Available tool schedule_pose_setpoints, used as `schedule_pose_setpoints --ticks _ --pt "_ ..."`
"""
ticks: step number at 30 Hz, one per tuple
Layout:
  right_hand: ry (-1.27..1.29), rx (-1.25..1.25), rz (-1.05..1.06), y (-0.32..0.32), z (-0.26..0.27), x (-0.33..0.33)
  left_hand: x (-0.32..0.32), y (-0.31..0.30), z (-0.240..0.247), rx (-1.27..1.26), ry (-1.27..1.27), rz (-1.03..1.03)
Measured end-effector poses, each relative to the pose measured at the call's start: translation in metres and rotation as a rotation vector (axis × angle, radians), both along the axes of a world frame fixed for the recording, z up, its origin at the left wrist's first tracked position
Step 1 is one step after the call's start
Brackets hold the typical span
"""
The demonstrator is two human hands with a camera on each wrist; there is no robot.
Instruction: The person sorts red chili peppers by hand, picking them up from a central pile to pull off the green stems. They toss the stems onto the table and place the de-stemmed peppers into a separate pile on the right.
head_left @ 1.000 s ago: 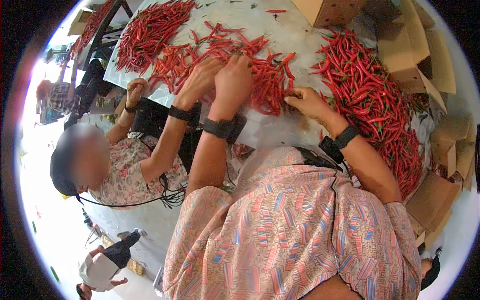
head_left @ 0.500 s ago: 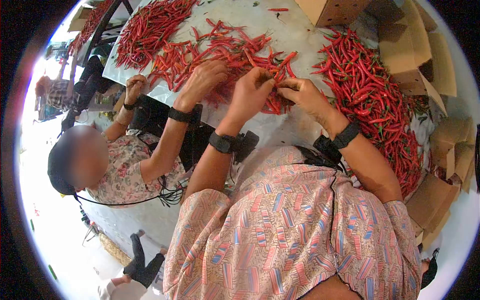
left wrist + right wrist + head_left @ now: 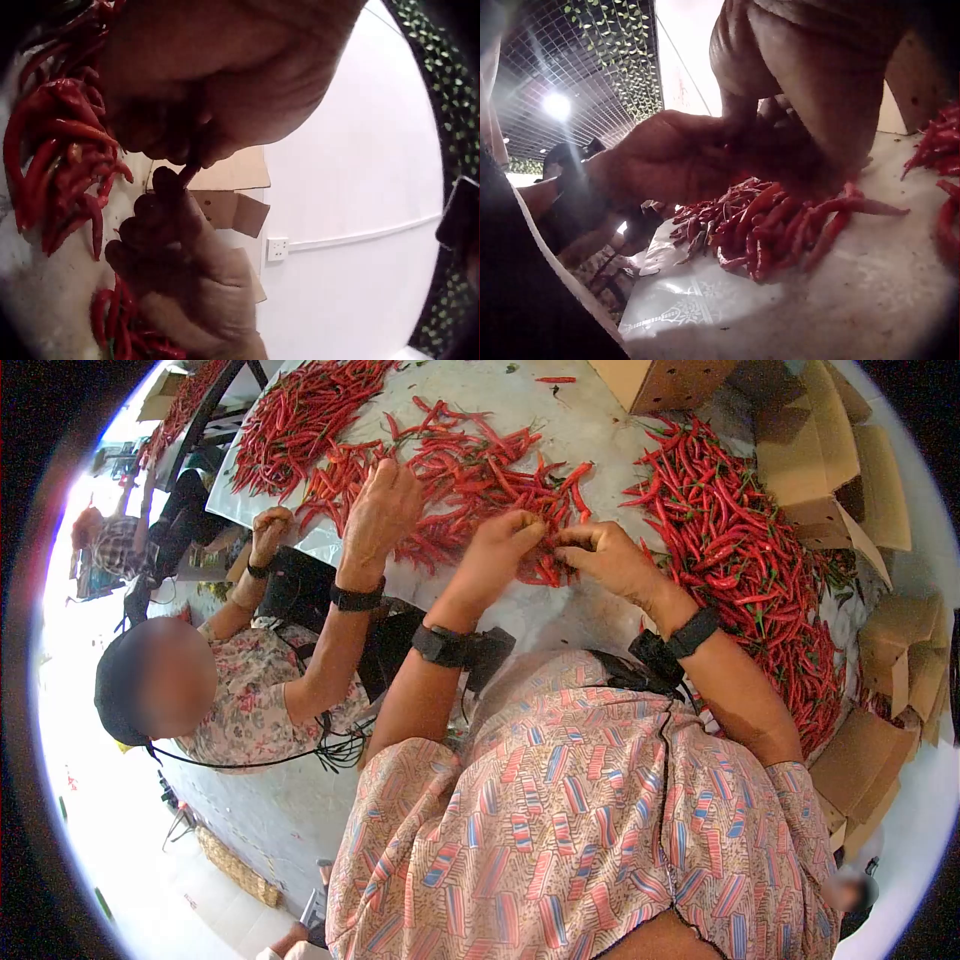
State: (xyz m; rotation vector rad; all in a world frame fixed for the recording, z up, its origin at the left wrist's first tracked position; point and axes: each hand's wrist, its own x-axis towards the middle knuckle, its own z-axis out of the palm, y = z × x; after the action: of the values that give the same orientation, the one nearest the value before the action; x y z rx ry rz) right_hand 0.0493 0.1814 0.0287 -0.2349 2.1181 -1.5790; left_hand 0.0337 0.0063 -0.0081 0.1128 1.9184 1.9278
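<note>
In the head view my left hand (image 3: 492, 562) and right hand (image 3: 614, 567) face each other, fingertips close together, over the near edge of a loose pile of red chilies (image 3: 470, 470). The left wrist view shows a small piece of red chili (image 3: 190, 175) between them, pinched by my left hand (image 3: 240, 71) above and by the thumb and finger of my right hand (image 3: 199, 281) below. Shadow hides most fingers. In the right wrist view, chilies (image 3: 769, 232) lie on the table just below my left hand (image 3: 671, 161) and right hand (image 3: 810, 67).
A large chili heap (image 3: 740, 550) lies to the right, with cardboard boxes (image 3: 815, 450) beyond it. Another heap (image 3: 300, 425) is at the far left of the table (image 3: 600, 450). A second person's raised hand (image 3: 380, 515) is left of mine, near the middle pile.
My left hand came back from over the pile towards my right hand, which barely moved. The neighbour's hand has lifted and shifted left.
</note>
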Motion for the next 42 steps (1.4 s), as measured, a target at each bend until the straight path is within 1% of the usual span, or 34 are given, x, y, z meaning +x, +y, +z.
schedule_pose_setpoints --ticks 2,3,5,6,7,9,10,11,12,13,15,16,17,18,20,21,22,23,25,26,27,28,29,30,31,32,33,34,35,36,37,39,41,42 --pt "0.011 -0.002 0.034 0.002 -0.009 -0.001 0.005 0.000 0.004 0.210 -0.210 -0.008" --pt "0.022 -0.004 0.066 0.002 -0.011 -0.002 0.007 -0.002 0.007 0.209 -0.210 -0.007" --pt "-0.006 -0.034 0.046 0.002 -0.015 0.000 0.011 -0.007 0.012 0.138 -0.111 -0.016" --pt "-0.035 -0.064 0.025 0.001 -0.016 0.001 0.014 -0.011 0.013 0.138 -0.111 -0.016" --pt "-0.035 -0.064 0.025 0.003 -0.017 0.000 0.016 -0.016 0.012 0.134 0.030 0.014" --pt "-0.100 -0.171 -0.043 0.012 -0.019 -0.001 0.018 -0.030 0.008 0.131 0.172 0.041" --pt "-0.099 -0.168 -0.045 0.015 -0.015 -0.001 0.019 -0.039 0.006 0.017 0.021 0.107" --pt "-0.211 -0.257 -0.105 0.018 -0.007 0.000 0.020 -0.047 0.003 -0.099 -0.131 0.173" --pt "-0.320 -0.346 -0.166 0.021 -0.003 0.001 0.023 -0.054 0.001 -0.308 -0.032 0.170" --pt "-0.317 -0.344 -0.168 0.024 -0.002 0.001 0.025 -0.064 -0.005 -0.306 -0.029 0.169" --pt "-0.380 -0.475 -0.251 0.029 -0.002 0.002 0.031 -0.080 -0.015 -0.768 0.217 -0.101" --pt "-0.370 -0.470 -0.254 0.033 -0.004 0.003 0.034 -0.081 -0.002 -0.871 0.164 -0.136" --pt "-0.346 -0.410 -0.278 0.037 -0.007 0.002 0.038 -0.080 0.000 -0.861 0.180 -0.130" --pt "-0.317 -0.352 -0.300 0.043 -0.011 0.000 0.040 -0.080 -0.001 -0.850 0.248 -0.089" --pt "-0.284 -0.362 -0.312 0.058 -0.026 0.001 0.041 -0.077 0.009 -0.801 0.360 -0.003" --pt "-0.265 -0.377 -0.323 0.060 -0.029 0.000 0.037 -0.075 0.012 -0.808 0.372 0.011" --pt "-0.237 -0.274 -0.333 0.059 -0.007 0.002 0.032 -0.073 0.015 -0.790 0.384 0.022" --pt "-0.226 -0.278 -0.324 0.063 -0.004 0.002 0.028 -0.071 0.017 -0.770 0.396 0.032" --pt "-0.175 -0.135 -0.448 0.073 0.002 0.005 0.014 -0.066 0.015 -0.731 0.399 0.064" --pt "-0.130 -0.034 -0.524 0.075 0.010 0.007 0.006 -0.062 0.014 -0.766 0.488 0.113" --pt "-0.129 -0.033 -0.525 0.081 0.013 0.007 -0.002 -0.058 0.013 -0.800 0.577 0.161" --pt "-0.059 0.046 -0.542 0.091 0.015 0.006 -0.009 -0.054 0.013 -0.799 0.577 0.160" --pt "0.010 0.124 -0.559 0.100 0.017 0.006 -0.017 -0.049 0.015 -0.837 0.670 0.152" --pt "0.008 0.124 -0.562 0.106 0.020 0.007 -0.024 -0.046 0.015 -0.875 0.763 0.142" --pt "0.052 0.169 -0.616 0.112 0.026 0.008 -0.032 -0.043 0.011 -0.874 0.763 0.139" --pt "0.096 0.215 -0.670 0.118 0.028 0.009 -0.039 -0.040 0.005 -0.881 0.886 0.141" --pt "0.093 0.215 -0.674 0.127 0.028 0.010 -0.043 -0.036 0.004 -0.885 1.009 0.140" --pt "0.144 0.252 -0.702 0.136 0.027 0.010 -0.045 -0.034 0.004 -0.882 1.009 0.133" --pt "0.195 0.290 -0.730 0.142 0.027 0.011 -0.047 -0.032 0.003 -0.954 0.958 0.075" --pt "0.203 0.324 -0.831 0.142 0.030 0.013 -0.048 -0.029 0.003 -1.024 0.906 0.015" --pt "0.199 0.327 -0.837 0.144 0.033 0.014 -0.049 -0.027 0.003 -1.020 0.907 0.007" --pt "0.258 0.392 -0.855 0.151 0.037 0.015 -0.050 -0.025 0.002 -1.184 0.881 -0.057" --pt "0.259 0.387 -0.867 0.159 0.030 0.013 -0.052 -0.025 0.003 -1.221 0.850 -0.076" --pt "0.320 0.439 -0.867 0.161 0.028 0.012 -0.052 -0.025 0.004 -1.257 0.821 -0.090"
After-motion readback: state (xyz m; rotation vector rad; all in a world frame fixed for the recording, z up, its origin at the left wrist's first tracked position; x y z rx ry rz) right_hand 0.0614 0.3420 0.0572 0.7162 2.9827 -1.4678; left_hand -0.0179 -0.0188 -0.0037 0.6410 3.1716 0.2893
